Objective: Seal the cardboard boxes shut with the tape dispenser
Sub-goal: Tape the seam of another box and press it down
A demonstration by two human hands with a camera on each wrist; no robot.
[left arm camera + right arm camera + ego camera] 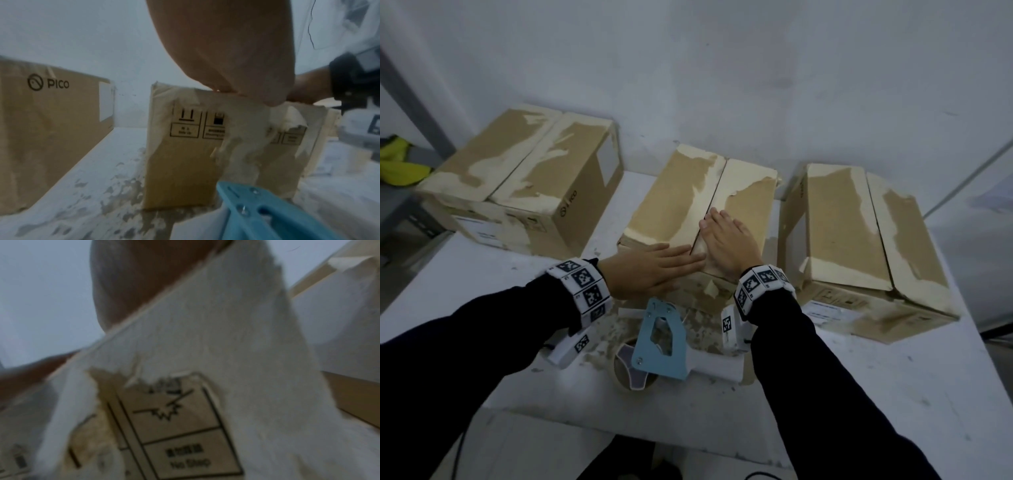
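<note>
Three brown cardboard boxes with torn, whitish top flaps stand in a row on the white table [482, 294]. On the middle box [681, 195] both my hands lie flat. My left hand [654, 270] presses the near end of the left flap with straight fingers. On the right flap rests my right hand [726, 240], fingers spread by the centre seam. The blue and white tape dispenser [661, 339] lies on the table in front of that box, between my wrists, untouched. The left wrist view shows the box's front face [185, 162] and the dispenser's blue plate [267, 216].
The left box [524, 181] and the right box [869, 240] flank the middle one with narrow gaps. A white wall stands close behind. Yellow cloth [397, 161] lies on a shelf at far left. The table's near edge drops off below the dispenser.
</note>
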